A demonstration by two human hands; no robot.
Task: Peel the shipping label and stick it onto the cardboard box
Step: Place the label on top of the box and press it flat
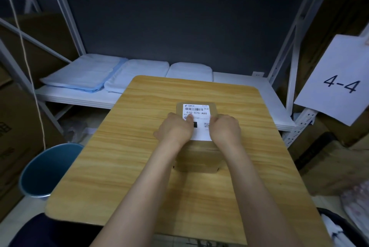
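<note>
Your left hand [175,129] and right hand [224,128] press flat on the label [196,110], gripping nothing. That smooths it onto the box [197,159], probably the last step.

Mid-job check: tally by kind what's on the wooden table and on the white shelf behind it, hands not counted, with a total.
Cardboard box: 1, on the wooden table
Shipping label: 1, lying on the box top under the left hand and right hand
Folded light-blue cloths: 3, on the white shelf
Total: 5
</note>
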